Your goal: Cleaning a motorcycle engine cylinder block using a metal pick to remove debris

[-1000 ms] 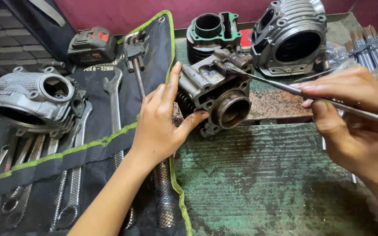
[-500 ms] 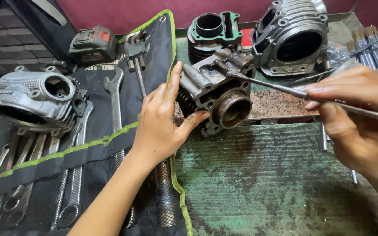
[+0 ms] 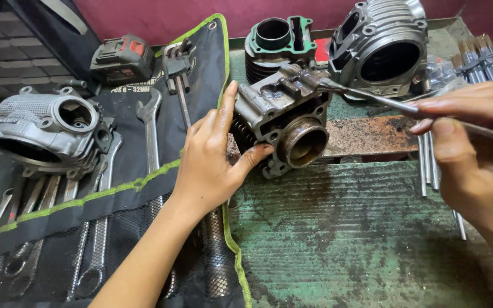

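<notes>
The left hand [image 3: 209, 162] gripped a grimy grey metal engine cylinder [image 3: 283, 122] at frame centre on the worn green workbench [image 3: 360, 239], while the right hand [image 3: 475, 154] pinched a thin metal rod [image 3: 372, 98] touching its top, a black tool roll [image 3: 115, 188] lying left.

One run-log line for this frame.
left hand steadies dirty cylinder block | right hand holds thin rod, tip on block top | green bench
</notes>
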